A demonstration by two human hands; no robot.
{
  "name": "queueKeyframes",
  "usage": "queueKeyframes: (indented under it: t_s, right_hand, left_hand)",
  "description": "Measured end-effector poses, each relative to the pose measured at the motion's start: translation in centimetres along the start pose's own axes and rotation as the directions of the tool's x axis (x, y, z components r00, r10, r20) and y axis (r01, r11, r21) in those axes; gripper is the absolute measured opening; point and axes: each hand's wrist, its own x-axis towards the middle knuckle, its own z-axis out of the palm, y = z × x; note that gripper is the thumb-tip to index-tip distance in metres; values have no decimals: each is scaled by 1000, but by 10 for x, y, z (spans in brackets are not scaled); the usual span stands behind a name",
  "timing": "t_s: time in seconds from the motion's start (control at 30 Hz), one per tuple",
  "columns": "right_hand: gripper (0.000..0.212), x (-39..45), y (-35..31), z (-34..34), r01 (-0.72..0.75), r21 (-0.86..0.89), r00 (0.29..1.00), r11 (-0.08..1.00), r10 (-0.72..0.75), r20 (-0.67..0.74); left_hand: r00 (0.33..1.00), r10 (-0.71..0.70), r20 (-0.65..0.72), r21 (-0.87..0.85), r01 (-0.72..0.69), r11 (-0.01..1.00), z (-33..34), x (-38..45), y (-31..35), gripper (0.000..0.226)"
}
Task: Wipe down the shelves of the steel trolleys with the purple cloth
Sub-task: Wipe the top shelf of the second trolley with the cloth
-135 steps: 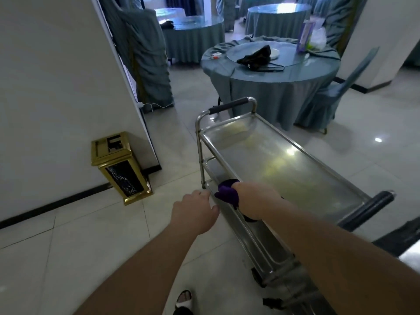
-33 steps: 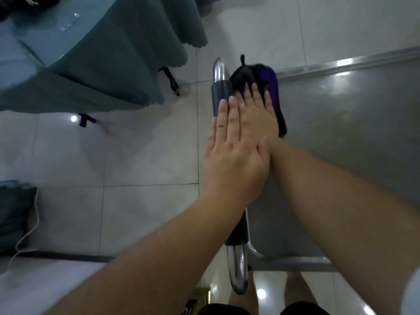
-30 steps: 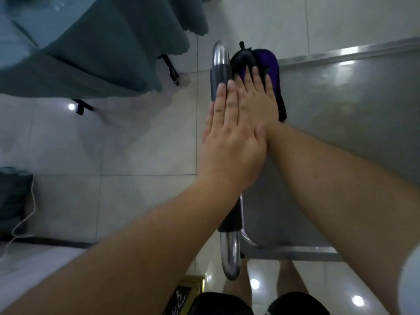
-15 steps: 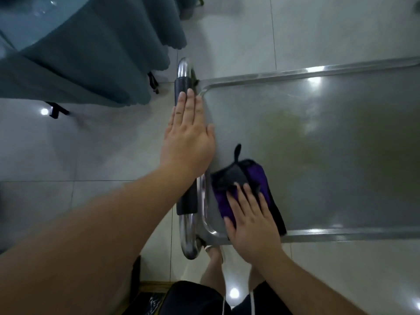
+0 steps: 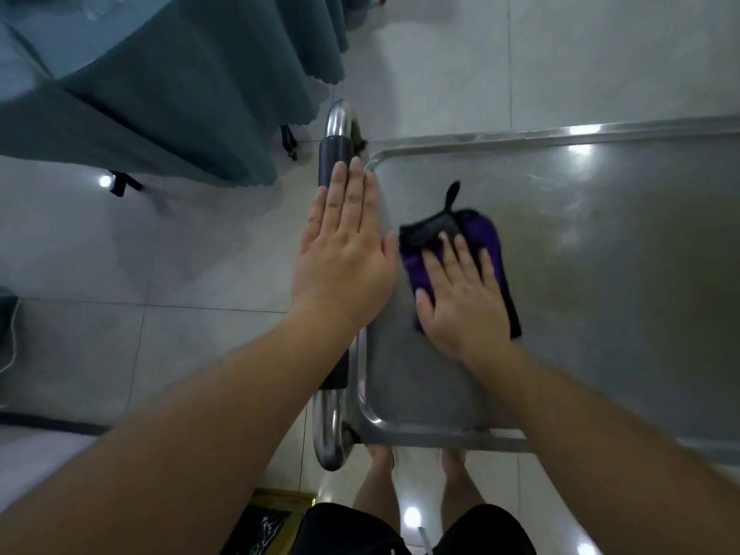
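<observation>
Shiny steel trolley top shelf [image 5: 600, 274], right hand [image 5: 464, 298] flat, fingers straight, pressing folded purple-and-black cloth [image 5: 486, 238] near its left rim, left hand [image 5: 344, 254] flat on black-sleeved steel trolley handle [image 5: 334, 154] just outside that rim

Dim, cool indoor light from overhead throws small white glare spots onto the glossy floor tiles [image 5: 105, 181] and the far rim of the steel trolley shelf [image 5: 580, 132], while wide-angle distortion bends the edges and the whole picture looks soft.
</observation>
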Motion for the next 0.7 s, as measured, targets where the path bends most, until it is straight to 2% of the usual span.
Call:
queueKeyframes:
  t_s: [0.2, 0.33, 0.47, 0.6, 0.7]
  right_hand:
    - [74, 135, 28, -16, -69, -8, 995, 998, 70, 70]
    - [76, 148, 34, -21, -81, -13, 993, 997, 82, 86]
    - [71, 76, 24, -23, -50, 39, 998, 998, 49, 32]
    - [64, -43, 14, -14, -2, 49, 1000, 999, 1, 6]
    - [66, -138, 16, -3, 50, 40, 997, 998, -52, 64]
  left_hand:
    - [1000, -24, 3, -5, 24, 1000, 3, 3, 1, 74]
    - [1000, -14, 15, 12, 14, 1000, -1, 3, 3, 73]
    - [999, 22, 37, 36, -24, 999, -6, 4, 5, 68]
    - [998, 16, 54, 14, -16, 1000, -7, 5, 6, 69]
    - [998, -7, 68, 14, 6, 1000, -8, 5, 5, 73]
